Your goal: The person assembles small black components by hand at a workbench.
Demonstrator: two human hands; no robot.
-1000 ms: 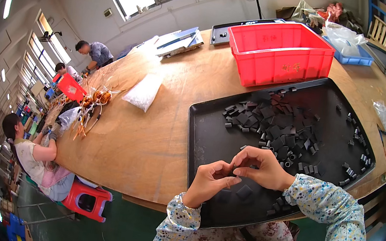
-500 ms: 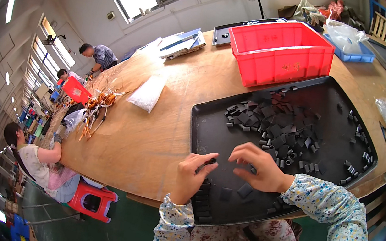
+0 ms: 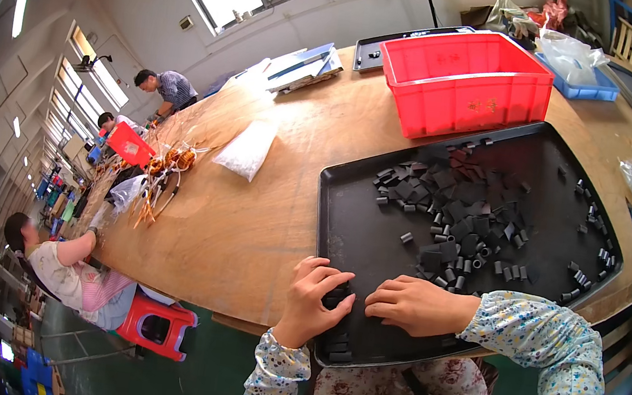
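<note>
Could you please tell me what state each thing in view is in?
Black tray: uncovered, partly filled
Black pieces: many loosely heaped
Left hand: fingers curved at the tray's left side
Right hand: over the tray, grip unclear
Red bin: upright, open-topped
Blue tray: holding a clear bag
White bag: lying down
Red stool: occupied
</note>
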